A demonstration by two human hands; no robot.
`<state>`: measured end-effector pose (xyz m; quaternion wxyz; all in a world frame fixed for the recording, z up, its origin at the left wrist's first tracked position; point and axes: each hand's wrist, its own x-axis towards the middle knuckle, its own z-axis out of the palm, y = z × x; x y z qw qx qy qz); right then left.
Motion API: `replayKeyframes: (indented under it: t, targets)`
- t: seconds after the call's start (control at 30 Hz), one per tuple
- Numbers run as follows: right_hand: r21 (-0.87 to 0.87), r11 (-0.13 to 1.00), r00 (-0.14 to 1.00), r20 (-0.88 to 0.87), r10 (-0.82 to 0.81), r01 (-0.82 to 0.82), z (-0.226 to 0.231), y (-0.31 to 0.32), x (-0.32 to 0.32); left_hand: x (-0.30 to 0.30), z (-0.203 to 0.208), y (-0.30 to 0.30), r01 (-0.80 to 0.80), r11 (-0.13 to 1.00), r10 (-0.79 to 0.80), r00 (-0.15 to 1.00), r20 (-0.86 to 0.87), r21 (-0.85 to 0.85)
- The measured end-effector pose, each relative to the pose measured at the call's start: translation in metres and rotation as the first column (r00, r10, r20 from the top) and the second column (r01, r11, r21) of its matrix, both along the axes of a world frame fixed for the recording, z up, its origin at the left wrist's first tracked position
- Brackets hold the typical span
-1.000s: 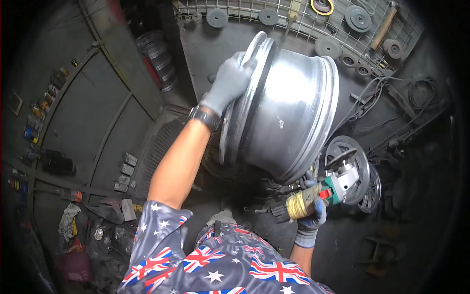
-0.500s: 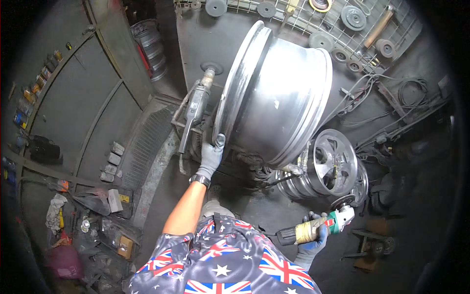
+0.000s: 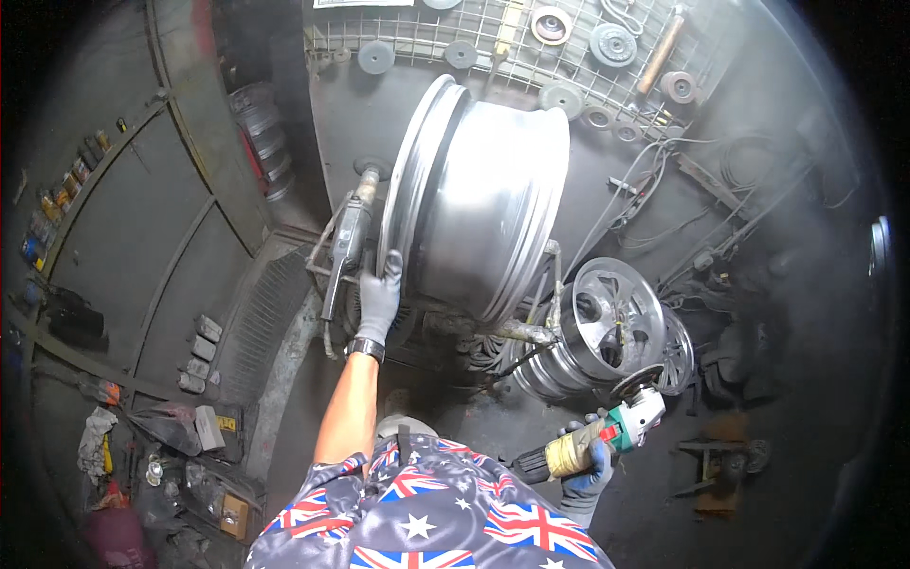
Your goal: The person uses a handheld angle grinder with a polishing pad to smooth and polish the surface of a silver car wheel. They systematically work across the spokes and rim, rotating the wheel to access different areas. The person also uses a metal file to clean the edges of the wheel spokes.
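Note:
A large bare-metal wheel rim is mounted on a stand in front of me, its barrel bright and shiny. My left hand, in a grey glove, grips the lower left edge of its lip; some fingers are hidden behind the metal. At the lower right, my right hand, gloved in grey and blue, is wrapped round an angle grinder with a green and silver head and yellow tape on its body. The grinder's disc is apart from the mounted rim and points toward the stacked wheels.
Stacked alloy wheels stand right of the mount. A long-bodied power tool hangs left of the rim. Several discs and a hammer hang on a wire rack. Cables run along the right wall; bags and boxes lie lower left.
The view has shifted, so the rim appears lower and further left. My left hand stays on the rim's edge, and my right hand still holds the grinder. The air at right looks hazier.

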<state>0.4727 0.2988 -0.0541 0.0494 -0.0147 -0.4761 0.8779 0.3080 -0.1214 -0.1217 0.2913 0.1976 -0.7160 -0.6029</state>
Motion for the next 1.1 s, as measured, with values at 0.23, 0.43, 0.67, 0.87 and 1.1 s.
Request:
replayKeyframes:
  t: [0.23,0.43,0.67,0.87,1.1]
  targets:
    - [0.141,0.989,0.999,0.028,0.027,-0.031,0.002,0.009,-0.007,0.0,0.072,0.011,-0.152,0.986,0.157,0.985,0.068,-0.063]
    - [0.073,0.994,0.995,0.059,0.081,-0.085,-0.006,-0.034,-0.048,0.097,0.116,0.082,0.004,0.855,-0.136,0.967,-0.217,-0.519]
    - [0.079,0.974,0.975,-0.045,0.215,-0.212,0.049,-0.112,-0.099,0.084,0.114,0.12,0.892,0.45,-0.893,0.45,0.01,0.03]
    - [0.343,0.925,0.962,-0.265,-0.071,0.163,0.08,-0.173,-0.138,0.059,0.119,0.092,0.731,0.636,-0.714,0.679,0.17,-0.248]
    - [0.441,0.851,0.932,-0.334,-0.141,0.287,0.101,-0.206,-0.149,0.043,0.115,0.074,0.723,0.638,-0.739,0.672,0.052,-0.266]
